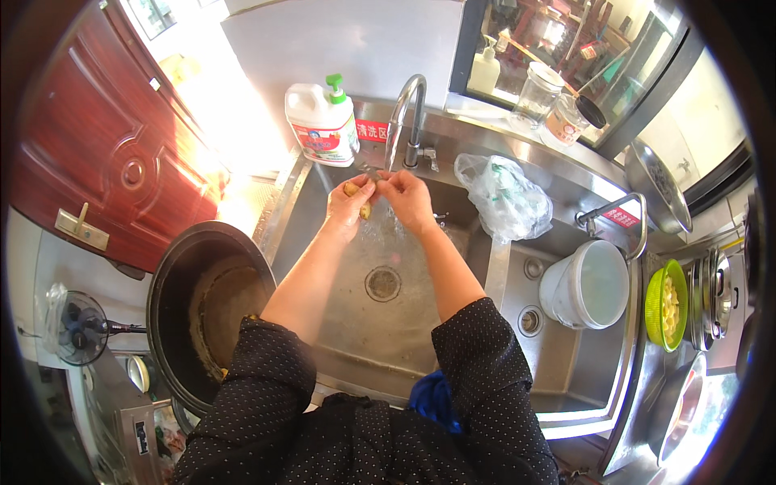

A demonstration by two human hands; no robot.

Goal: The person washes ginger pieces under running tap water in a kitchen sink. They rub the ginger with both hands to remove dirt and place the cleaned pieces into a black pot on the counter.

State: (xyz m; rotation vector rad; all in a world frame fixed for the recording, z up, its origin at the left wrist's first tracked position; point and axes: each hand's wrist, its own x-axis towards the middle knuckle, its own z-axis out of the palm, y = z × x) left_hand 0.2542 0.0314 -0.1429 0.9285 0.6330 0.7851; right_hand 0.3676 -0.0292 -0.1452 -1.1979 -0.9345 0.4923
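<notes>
My left hand (347,209) grips a yellowish-brown, knobbly root or tuber (365,210), which shows on both sides of my thumb. My right hand (407,197) meets it at the fingertips. Between them a small grey metal utensil (367,171) sticks out, pinched in my right fingers; its exact kind is unclear. Both hands are over the large stainless steel sink basin (345,297), just below the curved faucet (418,97). Water runs from the spout past my fingers and spreads over the basin floor around the drain (383,284).
A white pump jug (321,136) stands behind the sink at left. A plastic bag (506,197) rests by the divider. The right basin holds a white bucket (585,288) of water. Farther right is a green basket (665,306) with pale pieces. A large dark tub (212,291) stands left.
</notes>
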